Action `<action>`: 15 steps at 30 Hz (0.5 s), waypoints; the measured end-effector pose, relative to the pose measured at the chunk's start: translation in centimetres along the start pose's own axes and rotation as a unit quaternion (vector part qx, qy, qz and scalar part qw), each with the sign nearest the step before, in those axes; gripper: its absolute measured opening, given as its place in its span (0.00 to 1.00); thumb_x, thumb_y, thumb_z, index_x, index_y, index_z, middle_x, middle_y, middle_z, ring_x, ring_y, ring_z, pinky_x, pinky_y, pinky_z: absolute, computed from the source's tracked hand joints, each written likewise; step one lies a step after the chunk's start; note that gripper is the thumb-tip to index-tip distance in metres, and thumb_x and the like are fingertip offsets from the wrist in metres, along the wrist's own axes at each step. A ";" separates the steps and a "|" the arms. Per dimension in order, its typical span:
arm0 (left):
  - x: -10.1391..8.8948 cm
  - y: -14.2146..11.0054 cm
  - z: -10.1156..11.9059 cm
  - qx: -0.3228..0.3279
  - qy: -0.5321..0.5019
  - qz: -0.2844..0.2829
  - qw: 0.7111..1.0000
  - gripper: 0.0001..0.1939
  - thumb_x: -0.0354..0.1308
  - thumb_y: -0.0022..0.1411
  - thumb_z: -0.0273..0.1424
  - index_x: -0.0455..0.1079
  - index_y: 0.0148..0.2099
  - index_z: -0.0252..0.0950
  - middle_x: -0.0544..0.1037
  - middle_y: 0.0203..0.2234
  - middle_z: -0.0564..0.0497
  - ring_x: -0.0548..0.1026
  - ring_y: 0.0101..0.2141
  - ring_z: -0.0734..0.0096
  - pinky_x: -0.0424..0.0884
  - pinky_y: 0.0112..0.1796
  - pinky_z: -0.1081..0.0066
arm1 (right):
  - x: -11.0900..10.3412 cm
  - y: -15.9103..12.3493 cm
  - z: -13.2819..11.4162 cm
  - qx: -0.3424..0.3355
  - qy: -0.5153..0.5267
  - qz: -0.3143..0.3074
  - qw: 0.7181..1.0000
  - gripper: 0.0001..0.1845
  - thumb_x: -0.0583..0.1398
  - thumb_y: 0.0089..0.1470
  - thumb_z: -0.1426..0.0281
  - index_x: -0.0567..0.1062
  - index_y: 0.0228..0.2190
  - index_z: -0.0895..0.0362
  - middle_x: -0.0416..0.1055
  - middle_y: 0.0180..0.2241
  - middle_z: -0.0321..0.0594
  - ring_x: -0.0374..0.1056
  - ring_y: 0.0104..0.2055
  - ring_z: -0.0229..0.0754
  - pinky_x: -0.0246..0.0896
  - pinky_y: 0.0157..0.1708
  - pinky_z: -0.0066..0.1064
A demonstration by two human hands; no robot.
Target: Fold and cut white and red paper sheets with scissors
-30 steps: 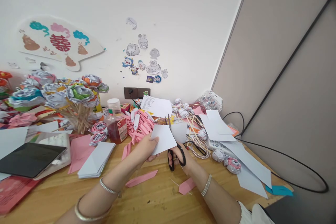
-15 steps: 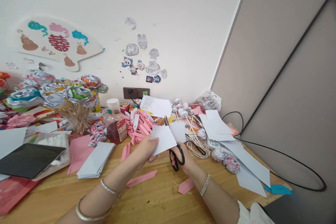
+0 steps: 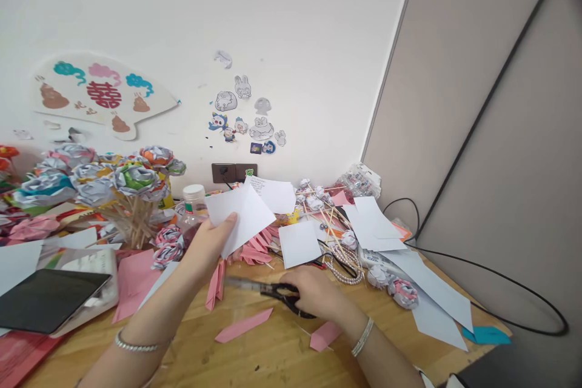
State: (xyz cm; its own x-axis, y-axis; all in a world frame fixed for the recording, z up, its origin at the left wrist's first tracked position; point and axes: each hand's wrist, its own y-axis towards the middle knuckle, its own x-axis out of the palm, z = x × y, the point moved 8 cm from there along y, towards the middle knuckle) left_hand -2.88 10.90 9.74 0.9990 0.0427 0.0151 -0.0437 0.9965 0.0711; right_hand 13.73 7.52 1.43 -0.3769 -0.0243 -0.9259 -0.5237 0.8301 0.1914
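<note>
My left hand (image 3: pixel 217 235) pinches a white sheet of paper (image 3: pixel 245 221) at its lower left edge, thumb on top, and holds it tilted above the pink folded strips (image 3: pixel 259 248). In my right hand (image 3: pixel 313 291) is a pair of black-handled scissors (image 3: pixel 287 298), held low over the table with the blades pointing left and blurred by motion. Just beyond that hand lies a square of white paper (image 3: pixel 299 244). Loose pink paper strips (image 3: pixel 244 324) lie on the wood below the scissors, and a pink folded piece (image 3: pixel 325 336) is beside my right wrist.
Paper flowers on sticks (image 3: pixel 136 179) stand at the left, near a black tablet (image 3: pixel 52 300) and a bottle (image 3: pixel 194 200). A bead necklace (image 3: pixel 343 267), crumpled paper balls (image 3: pixel 377 276) and white sheets (image 3: pixel 431 279) lie right. A black cable (image 3: pixel 495 270) loops off the right edge.
My left hand has moved left and up with the paper, away from the scissors. My right hand has lowered the scissors and swung the blades from pointing away to pointing left.
</note>
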 end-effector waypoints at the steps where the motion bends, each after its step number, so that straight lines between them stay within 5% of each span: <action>1: -0.2 0.0 0.1 -0.003 0.002 0.000 1.000 0.08 0.45 0.59 0.32 0.59 0.29 0.36 0.63 0.04 0.58 0.60 0.07 0.76 0.53 0.10 0.78 | 0.1 -0.1 -0.7 -0.037 -0.019 -0.020 0.999 0.08 0.58 0.42 0.75 0.74 0.28 0.54 0.71 0.26 0.38 0.63 0.30 0.40 0.46 0.26 0.27; 5: 0.0 0.3 -0.3 -0.010 0.021 -0.018 1.000 0.08 0.45 0.59 0.33 0.59 0.29 0.36 0.65 0.04 0.56 0.61 0.07 0.75 0.53 0.10 0.78 | 0.3 -0.6 -1.9 -0.117 -0.021 -0.087 0.989 0.20 0.56 0.41 0.79 0.72 0.38 0.53 0.69 0.31 0.38 0.62 0.35 0.41 0.50 0.31 0.26; 11: 1.1 1.3 -3.9 -0.063 0.101 -0.050 0.992 0.09 0.46 0.59 0.34 0.60 0.32 0.33 0.68 0.05 0.54 0.65 0.08 0.72 0.57 0.11 0.77 | 0.8 -1.2 -1.2 -0.142 0.043 -0.161 0.976 0.27 0.56 0.43 0.79 0.68 0.47 0.49 0.67 0.37 0.36 0.60 0.41 0.39 0.53 0.36 0.23; 15: 1.4 2.1 -6.4 -0.092 0.117 -0.067 0.987 0.09 0.45 0.60 0.32 0.60 0.36 0.31 0.68 0.05 0.53 0.66 0.08 0.70 0.59 0.11 0.75 | 0.9 -1.0 0.4 -0.117 0.044 -0.146 0.981 0.29 0.58 0.41 0.78 0.69 0.47 0.47 0.68 0.40 0.37 0.60 0.43 0.42 0.53 0.38 0.25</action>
State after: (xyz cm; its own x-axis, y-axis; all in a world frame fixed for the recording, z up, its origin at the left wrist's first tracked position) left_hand -1.47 13.53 3.57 0.9719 -0.0968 -0.2145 0.0707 0.9895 -0.1263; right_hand 14.22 6.87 0.24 -0.2436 -0.2989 -0.9227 -0.7767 0.6299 0.0011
